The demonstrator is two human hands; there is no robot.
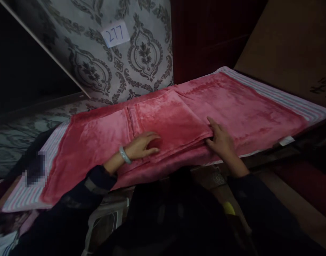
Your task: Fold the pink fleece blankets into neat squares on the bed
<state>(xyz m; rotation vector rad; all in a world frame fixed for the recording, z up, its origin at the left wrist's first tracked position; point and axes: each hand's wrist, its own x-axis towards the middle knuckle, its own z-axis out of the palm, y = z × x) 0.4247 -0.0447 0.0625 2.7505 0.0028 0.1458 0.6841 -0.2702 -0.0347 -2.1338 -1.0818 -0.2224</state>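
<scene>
Just beyond the left fingers and beside the right ones lies the folded pink cloth point(168, 121), atop a wider pink cloth point(259, 110). Keeping its edges even and flat seems wise. The left hand point(140, 145) curves loosely, gripping nothing; the right hand point(223, 142) meets its corner, whether pinching I cannot tell.

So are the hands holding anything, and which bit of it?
The right hand is at the near right corner of the folded pink cloth; I can't tell whether it grips it. The left hand is open over the cloth, holding nothing.
</scene>
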